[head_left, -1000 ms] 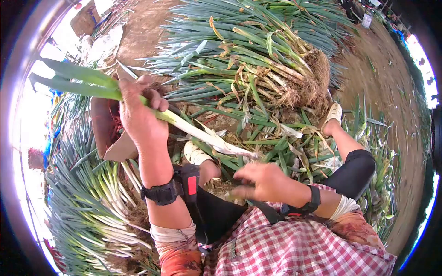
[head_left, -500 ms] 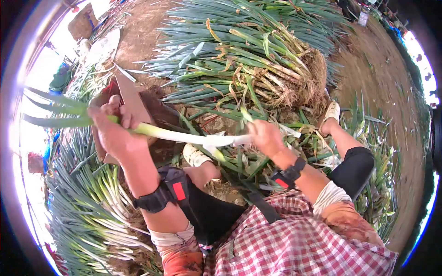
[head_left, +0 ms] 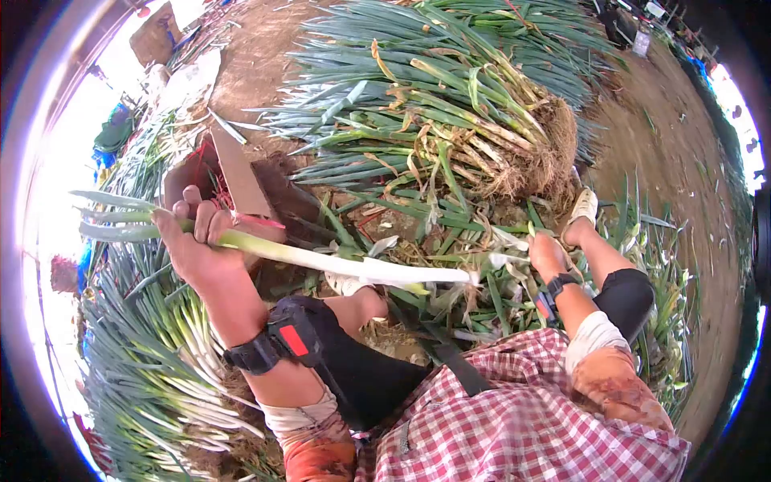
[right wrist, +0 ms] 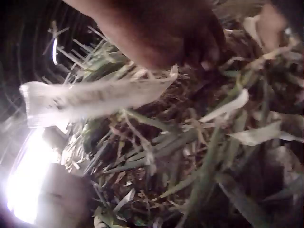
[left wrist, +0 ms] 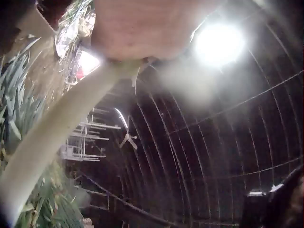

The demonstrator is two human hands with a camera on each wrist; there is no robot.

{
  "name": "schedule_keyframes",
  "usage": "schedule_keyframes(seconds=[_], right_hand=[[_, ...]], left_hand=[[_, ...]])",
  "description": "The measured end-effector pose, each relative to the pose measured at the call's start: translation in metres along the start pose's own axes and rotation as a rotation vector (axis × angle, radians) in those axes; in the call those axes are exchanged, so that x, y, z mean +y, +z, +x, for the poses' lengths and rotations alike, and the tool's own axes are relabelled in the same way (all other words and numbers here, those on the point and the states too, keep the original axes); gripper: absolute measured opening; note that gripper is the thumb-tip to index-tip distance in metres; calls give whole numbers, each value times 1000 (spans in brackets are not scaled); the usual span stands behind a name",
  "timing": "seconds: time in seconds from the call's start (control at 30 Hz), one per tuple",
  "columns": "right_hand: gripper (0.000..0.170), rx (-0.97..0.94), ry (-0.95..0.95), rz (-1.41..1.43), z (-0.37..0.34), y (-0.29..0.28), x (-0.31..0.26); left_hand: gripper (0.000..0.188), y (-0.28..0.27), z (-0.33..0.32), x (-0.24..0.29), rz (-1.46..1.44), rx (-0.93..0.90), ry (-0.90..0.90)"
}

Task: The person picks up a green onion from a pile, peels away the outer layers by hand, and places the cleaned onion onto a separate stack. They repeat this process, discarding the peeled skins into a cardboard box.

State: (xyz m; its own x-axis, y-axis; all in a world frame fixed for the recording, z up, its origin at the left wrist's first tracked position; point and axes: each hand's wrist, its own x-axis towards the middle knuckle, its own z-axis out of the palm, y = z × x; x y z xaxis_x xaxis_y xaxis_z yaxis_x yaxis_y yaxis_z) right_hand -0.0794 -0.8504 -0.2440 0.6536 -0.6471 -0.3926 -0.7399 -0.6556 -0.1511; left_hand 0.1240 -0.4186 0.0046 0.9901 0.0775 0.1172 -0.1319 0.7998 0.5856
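In the head view my left hand (head_left: 197, 245) grips a green onion (head_left: 345, 263) just below its leaves. The smooth white stalk points right, its root end free in the air. The left wrist view shows the pale stalk (left wrist: 57, 128) coming out below the hand (left wrist: 142, 28). Off to the right, low over the leaf litter, my right hand (head_left: 548, 255) is apart from the stalk. Its fingers are curled in the right wrist view, pinching a thin whitish strip of peeled skin (right wrist: 90, 100); the fingertips are partly in shadow.
A big heap of green onions with brown roots (head_left: 546, 153) lies ahead. Left of my leg is a pile of white-stemmed onions (head_left: 193, 353). A cardboard box (head_left: 237, 173) with red strands stands behind the left hand. Stripped leaves (head_left: 490, 305) litter the ground between my shoes (head_left: 584, 207).
My right hand came up to the onion's root end, then moved away right with peeled skin. The stalk's lower end now looks whiter. My left hand shifted left and lower, still gripping the onion.
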Motion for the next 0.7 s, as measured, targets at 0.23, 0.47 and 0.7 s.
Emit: schedule_keyframes(seconds=[0.23,0.47,0.7], right_hand=[[32,-213,-1214,768,-71,-86,-161],[41,-1055,-822,960,-151,-91,-205],[38,-454,-527,691,-64,-44,-78]], left_hand=[[25,15,-1,-22,-262,-189,-247],[23,3,-3,-18,-499,-291,-489],[28,-11,4,1,10,-190,-130]])
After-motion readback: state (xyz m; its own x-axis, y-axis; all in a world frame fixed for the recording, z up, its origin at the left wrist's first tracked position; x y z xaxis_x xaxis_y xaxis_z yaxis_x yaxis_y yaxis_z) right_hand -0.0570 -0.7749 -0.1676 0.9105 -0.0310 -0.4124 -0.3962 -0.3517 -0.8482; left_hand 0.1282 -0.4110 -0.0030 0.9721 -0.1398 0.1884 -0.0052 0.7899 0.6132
